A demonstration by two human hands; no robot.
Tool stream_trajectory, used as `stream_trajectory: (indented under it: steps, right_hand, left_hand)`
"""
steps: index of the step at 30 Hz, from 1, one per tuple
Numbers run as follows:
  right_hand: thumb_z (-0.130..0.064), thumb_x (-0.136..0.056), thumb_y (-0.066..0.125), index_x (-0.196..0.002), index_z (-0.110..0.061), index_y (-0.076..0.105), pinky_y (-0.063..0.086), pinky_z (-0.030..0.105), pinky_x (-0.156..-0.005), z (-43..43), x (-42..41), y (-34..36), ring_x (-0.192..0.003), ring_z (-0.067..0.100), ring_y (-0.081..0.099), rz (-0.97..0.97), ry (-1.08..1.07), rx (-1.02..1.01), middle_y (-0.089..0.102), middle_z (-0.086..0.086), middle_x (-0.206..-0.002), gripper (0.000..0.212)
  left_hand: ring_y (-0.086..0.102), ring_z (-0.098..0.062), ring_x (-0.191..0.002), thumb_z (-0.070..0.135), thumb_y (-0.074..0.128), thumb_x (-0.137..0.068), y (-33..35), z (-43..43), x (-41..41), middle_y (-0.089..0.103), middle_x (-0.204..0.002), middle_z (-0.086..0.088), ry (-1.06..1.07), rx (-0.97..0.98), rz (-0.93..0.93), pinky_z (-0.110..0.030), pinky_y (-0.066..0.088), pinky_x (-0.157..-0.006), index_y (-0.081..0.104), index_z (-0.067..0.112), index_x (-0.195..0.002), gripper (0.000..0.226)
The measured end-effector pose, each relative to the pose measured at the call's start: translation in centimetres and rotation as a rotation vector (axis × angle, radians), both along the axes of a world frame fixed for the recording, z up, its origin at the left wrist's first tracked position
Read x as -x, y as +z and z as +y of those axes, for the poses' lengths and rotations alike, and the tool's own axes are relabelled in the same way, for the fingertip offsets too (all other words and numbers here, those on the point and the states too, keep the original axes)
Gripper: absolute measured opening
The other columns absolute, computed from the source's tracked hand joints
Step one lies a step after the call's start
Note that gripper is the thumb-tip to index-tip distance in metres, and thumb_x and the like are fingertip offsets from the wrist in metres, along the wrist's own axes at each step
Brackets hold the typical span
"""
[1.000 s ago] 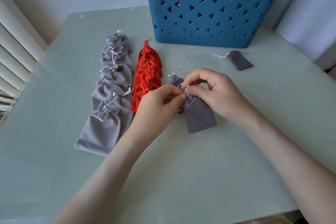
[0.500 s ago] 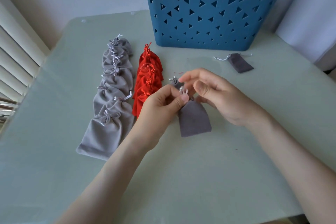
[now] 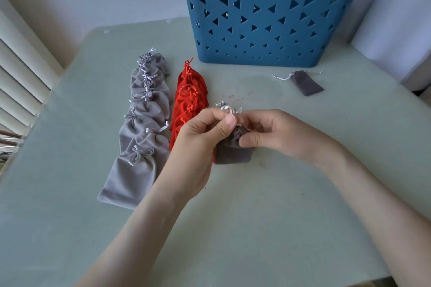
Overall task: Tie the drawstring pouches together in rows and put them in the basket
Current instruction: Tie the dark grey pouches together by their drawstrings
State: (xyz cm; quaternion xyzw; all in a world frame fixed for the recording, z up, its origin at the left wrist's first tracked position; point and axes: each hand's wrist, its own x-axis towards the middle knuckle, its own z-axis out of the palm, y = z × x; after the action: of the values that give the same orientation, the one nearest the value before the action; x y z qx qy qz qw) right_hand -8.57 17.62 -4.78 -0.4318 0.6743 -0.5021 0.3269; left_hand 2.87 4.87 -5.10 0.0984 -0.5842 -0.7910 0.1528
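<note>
On the pale desk (image 3: 256, 216), mid-frame, the left hand (image 3: 200, 147) pinches the white cord (image 3: 229, 109) in its grip and the right hand (image 3: 282, 135) pinches the neck of the dark pouch (image 3: 233, 155), whose body runs down-frame from both. The loose pouch (image 3: 306, 82) at upper right, by the basket (image 3: 268, 30), lies nearer the right hand; fingers hide the knot

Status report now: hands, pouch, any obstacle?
Left hand pinches white drawstring. Right hand grips dark grey pouch. Nothing blocks basket; spare pouch beside it.
</note>
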Motion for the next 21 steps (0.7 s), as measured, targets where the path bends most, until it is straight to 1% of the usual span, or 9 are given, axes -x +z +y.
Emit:
stream_trajectory:
  steps: [2, 4, 6, 7, 10, 12, 16, 19, 21]
  right_hand:
    - [-0.023, -0.077, 0.065, -0.104, 0.018, 0.052, 0.040, 0.035, -0.085, 0.1, 0.1, -0.1, -0.090, 0.017, 0.048, -0.024, 0.036, 0.009, 0.053, 0.011, -0.092, 0.051]
    - [-0.030, -0.074, 0.068, -0.098, 0.016, 0.055, 0.041, 0.028, -0.080, 0.2, 0.0, 0.0, -0.086, 0.014, 0.048, -0.047, 0.086, 0.003, 0.053, 0.007, -0.087, 0.054]
    - [-0.026, -0.077, 0.065, -0.086, -0.003, 0.064, 0.044, 0.017, -0.071, 0.3, -0.1, 0.0, -0.076, 0.005, 0.053, -0.054, 0.105, -0.011, 0.058, -0.005, -0.076, 0.025]
    - [-0.022, -0.080, 0.061, -0.083, -0.011, 0.065, 0.044, 0.015, -0.068, 0.3, -0.2, 0.1, -0.071, 0.002, 0.053, -0.050, 0.104, -0.016, 0.060, -0.010, -0.073, 0.012]
    - [-0.026, -0.086, 0.052, -0.078, -0.020, 0.066, 0.044, 0.019, -0.062, 0.3, -0.3, 0.2, -0.061, 0.008, 0.053, -0.021, 0.070, -0.002, 0.060, -0.005, -0.065, 0.018]
    - [-0.031, -0.088, 0.049, -0.068, -0.029, 0.064, 0.040, 0.019, -0.059, 0.3, -0.3, 0.3, -0.057, 0.009, 0.048, 0.013, 0.041, -0.003, 0.055, -0.006, -0.058, 0.026]
    - [-0.031, -0.092, 0.049, -0.074, -0.007, 0.056, 0.033, 0.018, -0.056, 0.4, 0.1, 0.4, -0.056, 0.007, 0.039, 0.030, 0.021, -0.003, 0.044, -0.007, -0.059, 0.031]
    - [-0.023, -0.094, 0.049, -0.071, -0.004, 0.055, 0.032, 0.013, -0.055, 0.7, 0.2, 0.9, -0.055, 0.003, 0.036, 0.068, 0.026, 0.039, 0.043, -0.012, -0.056, 0.030]
    - [-0.021, -0.093, 0.046, -0.068, -0.009, 0.053, 0.032, 0.011, -0.055, 0.9, 0.4, 1.2, -0.054, 0.001, 0.038, 0.120, 0.017, 0.039, 0.046, -0.015, -0.054, 0.029]
  left_hand:
    - [0.054, -0.025, -0.085, 0.021, 0.058, -0.083, 0.2, 0.1, -0.2, 0.064, -0.081, 0.001, -0.029, -0.001, 0.016, -0.049, 0.040, -0.083, 0.063, 0.012, -0.079, 0.011]
    - [0.055, -0.033, -0.087, 0.026, 0.055, -0.085, 0.4, 0.2, -0.3, 0.063, -0.083, -0.007, -0.064, 0.000, 0.016, -0.057, 0.044, -0.084, 0.068, 0.020, -0.076, 0.017]
    - [0.059, -0.035, -0.081, 0.029, 0.053, -0.086, 0.5, 0.3, -0.4, 0.063, -0.080, -0.009, -0.053, 0.046, 0.000, -0.039, 0.055, -0.068, 0.068, 0.022, -0.075, 0.020]
    - [0.062, -0.033, -0.078, 0.029, 0.052, -0.087, 0.4, 0.3, -0.3, 0.064, -0.077, -0.008, -0.040, 0.084, -0.001, -0.031, 0.054, -0.060, 0.068, 0.022, -0.075, 0.021]
    - [0.068, -0.037, -0.077, 0.019, 0.051, -0.096, 0.4, 0.2, -0.3, 0.068, -0.078, -0.019, -0.054, 0.193, 0.029, -0.044, 0.057, -0.073, 0.064, 0.007, -0.085, 0.021]
    - [0.068, -0.026, -0.075, 0.016, 0.052, -0.097, 0.5, -0.1, -0.5, 0.070, -0.076, -0.014, -0.013, 0.324, 0.024, -0.040, 0.055, -0.072, 0.064, 0.001, -0.087, 0.021]
    - [0.053, -0.030, -0.070, 0.031, 0.056, -0.090, 0.2, -0.5, -0.6, 0.063, -0.077, -0.012, 0.031, 0.424, 0.062, -0.047, 0.041, -0.062, 0.066, 0.020, -0.080, 0.019]
    - [0.049, -0.021, -0.080, 0.031, 0.052, -0.089, -0.1, -0.3, -0.6, 0.057, -0.079, 0.006, -0.048, 0.333, 0.184, -0.043, 0.037, -0.075, 0.062, 0.029, -0.076, 0.017]
    - [0.051, -0.015, -0.083, 0.028, 0.050, -0.089, 0.0, 0.0, -0.5, 0.057, -0.082, 0.007, -0.094, 0.286, 0.229, -0.031, 0.039, -0.081, 0.062, 0.030, -0.074, 0.020]
